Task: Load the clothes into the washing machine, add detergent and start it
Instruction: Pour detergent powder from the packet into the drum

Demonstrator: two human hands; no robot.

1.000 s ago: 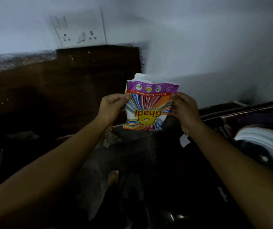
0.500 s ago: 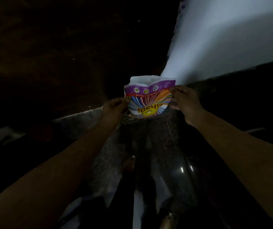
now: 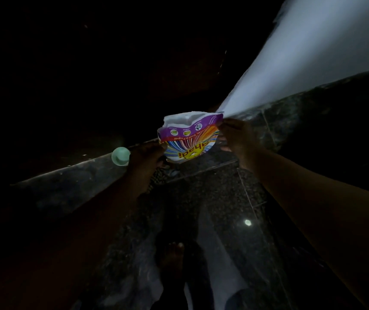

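Note:
A colourful detergent packet point(image 3: 189, 138), purple at its top with rainbow stripes and a yellow emblem, hangs in front of me with its torn white mouth facing up. My left hand point(image 3: 146, 154) grips its left edge and my right hand point(image 3: 235, 136) pinches its right edge. The packet is held out over a dark stone floor, low down. The washing machine and the clothes are out of view.
A small pale green round thing point(image 3: 120, 156) lies by a dark ledge point(image 3: 67, 173) to the left. A white wall point(image 3: 313, 52) rises at the upper right. Dark speckled floor point(image 3: 212, 209) lies below, with my bare foot point(image 3: 173, 253) on it. The surroundings are very dim.
The view has swung down and left, so the socket and the washing machine at the right are gone. Both hands kept hold of the packet, which now tilts; the green round thing came into view.

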